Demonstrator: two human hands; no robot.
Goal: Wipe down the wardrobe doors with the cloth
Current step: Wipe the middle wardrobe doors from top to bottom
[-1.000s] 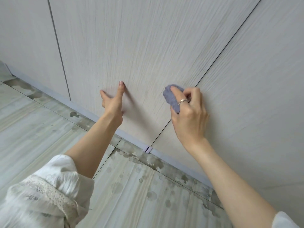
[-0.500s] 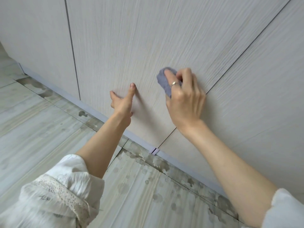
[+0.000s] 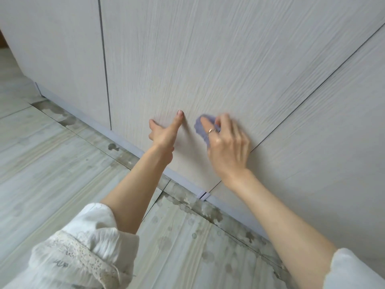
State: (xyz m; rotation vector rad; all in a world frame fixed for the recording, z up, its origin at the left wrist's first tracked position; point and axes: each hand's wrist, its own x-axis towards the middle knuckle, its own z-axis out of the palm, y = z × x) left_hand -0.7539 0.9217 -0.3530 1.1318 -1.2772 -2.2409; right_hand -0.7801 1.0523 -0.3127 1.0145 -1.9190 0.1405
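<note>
Pressing one bunched purple cloth (image 3: 201,127) in its grip, the right hand (image 3: 227,142) rubbed the middle of three grained doors (image 3: 187,59); left hand (image 3: 164,132) lay flat, grip wide.

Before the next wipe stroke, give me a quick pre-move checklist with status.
1. Cloth held in the right hand: ok, fingers curl round it.
2. Cloth against the middle door: ok, it looks pressed to the panel.
3. Left hand bracing the same door: ok, straight fingers rest on it, apart from the cloth.
4. Stroke path: ok to the right, toward the door gap; the left hand blocks the left.
5. Floor near the plinth: not ok, dark wet-looking blotches.
6. Cloth dampness or dirt: cannot tell.
</note>
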